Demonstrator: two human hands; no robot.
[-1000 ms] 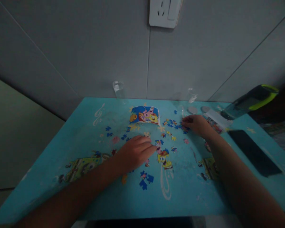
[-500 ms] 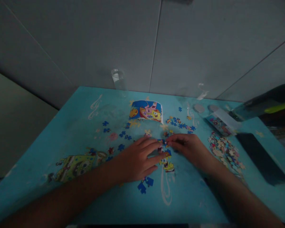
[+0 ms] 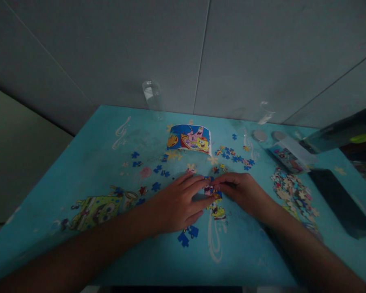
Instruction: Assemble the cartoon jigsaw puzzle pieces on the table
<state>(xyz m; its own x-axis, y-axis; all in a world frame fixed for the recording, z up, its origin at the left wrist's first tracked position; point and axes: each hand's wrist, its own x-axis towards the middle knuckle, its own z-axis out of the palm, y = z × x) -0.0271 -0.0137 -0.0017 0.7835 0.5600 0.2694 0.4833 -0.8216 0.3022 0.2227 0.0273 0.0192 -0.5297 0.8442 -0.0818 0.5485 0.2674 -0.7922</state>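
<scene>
1. Right hand [image 3: 242, 189]: grip narrow, thumb and index finger drawn together at the right edge of the partly joined jigsaw section [image 3: 217, 212]; whether they pinch a piece cannot be told.
2. Left hand [image 3: 178, 203]: fingers spread, their tips on or just beside the section's left side.
3. Step in hand, as judged: fitting at the section's upper part. The next move calls for aligned edges, light pressure and a steadying left hand.
4. Beyond the section: curved cartoon print [image 3: 189, 140] and scattered jigsaw pieces [image 3: 238, 158].
5. Far right: heap of pieces [image 3: 293, 191] on the blue counter [image 3: 116, 260].
</scene>
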